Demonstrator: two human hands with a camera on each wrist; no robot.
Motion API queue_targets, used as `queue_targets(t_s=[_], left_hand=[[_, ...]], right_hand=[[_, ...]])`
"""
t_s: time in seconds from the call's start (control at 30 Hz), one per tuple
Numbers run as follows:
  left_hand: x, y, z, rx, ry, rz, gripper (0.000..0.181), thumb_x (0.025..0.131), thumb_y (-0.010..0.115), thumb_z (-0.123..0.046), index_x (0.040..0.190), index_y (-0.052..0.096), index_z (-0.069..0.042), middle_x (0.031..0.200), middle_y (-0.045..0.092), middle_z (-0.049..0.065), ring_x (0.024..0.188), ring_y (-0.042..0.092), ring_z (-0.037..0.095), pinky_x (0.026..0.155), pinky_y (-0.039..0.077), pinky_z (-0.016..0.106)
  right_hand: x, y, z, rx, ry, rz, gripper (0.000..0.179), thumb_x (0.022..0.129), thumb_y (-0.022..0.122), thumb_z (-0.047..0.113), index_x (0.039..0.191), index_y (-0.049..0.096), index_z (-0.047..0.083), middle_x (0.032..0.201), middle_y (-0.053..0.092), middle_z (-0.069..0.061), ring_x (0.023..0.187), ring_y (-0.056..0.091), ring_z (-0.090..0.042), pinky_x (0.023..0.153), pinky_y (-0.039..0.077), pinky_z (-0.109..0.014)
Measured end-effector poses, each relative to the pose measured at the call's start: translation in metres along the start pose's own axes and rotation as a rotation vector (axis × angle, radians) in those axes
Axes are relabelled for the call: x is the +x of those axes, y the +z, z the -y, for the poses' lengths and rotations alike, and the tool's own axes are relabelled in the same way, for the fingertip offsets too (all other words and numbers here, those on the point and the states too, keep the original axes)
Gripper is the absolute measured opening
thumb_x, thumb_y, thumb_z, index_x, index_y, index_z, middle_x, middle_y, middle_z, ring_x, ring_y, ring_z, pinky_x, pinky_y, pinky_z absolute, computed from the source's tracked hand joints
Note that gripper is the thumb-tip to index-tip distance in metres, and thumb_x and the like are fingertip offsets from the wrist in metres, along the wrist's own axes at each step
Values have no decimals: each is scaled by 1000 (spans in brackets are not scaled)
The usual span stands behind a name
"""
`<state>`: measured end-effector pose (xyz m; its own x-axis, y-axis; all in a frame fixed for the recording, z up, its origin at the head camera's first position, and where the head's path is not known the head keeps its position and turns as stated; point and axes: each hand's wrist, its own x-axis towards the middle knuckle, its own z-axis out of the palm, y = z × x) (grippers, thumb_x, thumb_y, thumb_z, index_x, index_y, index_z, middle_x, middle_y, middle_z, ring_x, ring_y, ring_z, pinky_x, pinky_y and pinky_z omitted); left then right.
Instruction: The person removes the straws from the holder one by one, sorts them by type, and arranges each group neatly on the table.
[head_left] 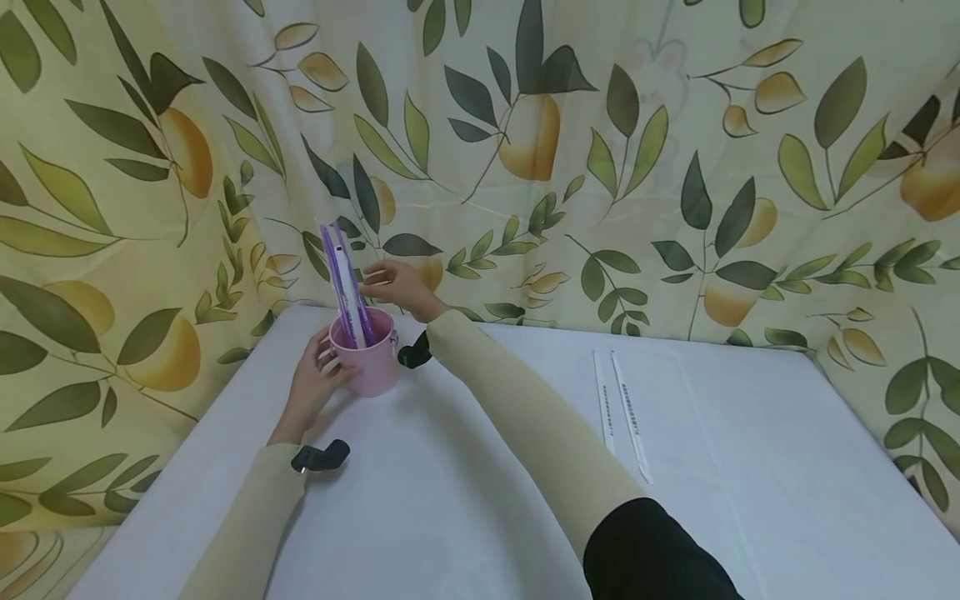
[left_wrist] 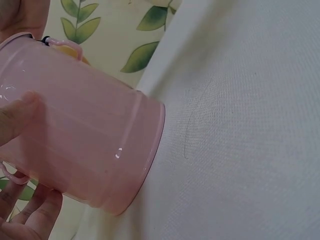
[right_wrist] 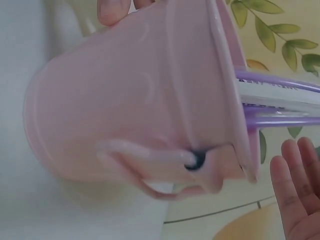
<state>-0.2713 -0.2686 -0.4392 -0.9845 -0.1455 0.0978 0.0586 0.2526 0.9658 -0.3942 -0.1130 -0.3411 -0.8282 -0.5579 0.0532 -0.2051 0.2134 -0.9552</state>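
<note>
A small pink metal bucket (head_left: 369, 367) with side handles stands near the table's far left corner. Purple straws (right_wrist: 287, 121) and white paper-wrapped straws with printing (head_left: 347, 287) rise out of it, leaning left in the head view. My left hand (head_left: 311, 385) holds the bucket from the left, its thumb (left_wrist: 20, 116) on the near wall and its fingers (left_wrist: 42, 212) round the other side. Beside the straws, above the rim, is my right hand (head_left: 401, 287). Its fingers (right_wrist: 287, 185) are extended, with a gap to the straws in the right wrist view.
Two more white wrapped straws (head_left: 630, 412) with dark lettering lie side by side on the white-covered table (head_left: 480, 500), right of my right forearm. A curtain (head_left: 480, 208) printed with leaves and fruit hangs directly behind the table's back edge and along the left.
</note>
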Motion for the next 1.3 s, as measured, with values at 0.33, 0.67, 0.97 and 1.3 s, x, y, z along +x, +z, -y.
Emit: queue_targets(t_s=[0.33, 0.67, 0.97, 1.3], left_hand=[[-2, 1, -2, -5, 3, 17, 88, 82, 72, -18, 150, 16, -19, 153, 26, 17, 140, 29, 36, 115, 34, 48], [-5, 2, -5, 9, -24, 19, 88, 83, 72, -22, 150, 16, -20, 153, 25, 15, 140, 28, 36, 115, 33, 49], [-2, 1, -2, 22, -11, 17, 87, 83, 72, -24, 150, 16, -23, 153, 25, 14, 140, 28, 35, 114, 34, 49], [-1, 0, 0, 12, -3, 7, 89, 82, 72, -19, 150, 15, -22, 153, 25, 16, 140, 29, 36, 115, 34, 48]], right_hand=[[7, 11, -4, 12, 43, -31, 47, 85, 69, 14, 127, 51, 1, 125, 60, -18, 115, 58, -28, 99, 53, -41], [9, 20, -10, -22, 55, -56, 38, 86, 67, 10, 121, 54, 0, 120, 62, -20, 111, 61, -30, 97, 54, -37], [9, 18, -13, -68, 42, -92, 26, 87, 64, 5, 113, 62, 0, 112, 65, -19, 101, 63, -25, 91, 57, -30], [8, 9, -11, 28, 11, -100, 28, 87, 63, 1, 113, 59, -8, 108, 65, -27, 92, 66, -30, 79, 61, -29]])
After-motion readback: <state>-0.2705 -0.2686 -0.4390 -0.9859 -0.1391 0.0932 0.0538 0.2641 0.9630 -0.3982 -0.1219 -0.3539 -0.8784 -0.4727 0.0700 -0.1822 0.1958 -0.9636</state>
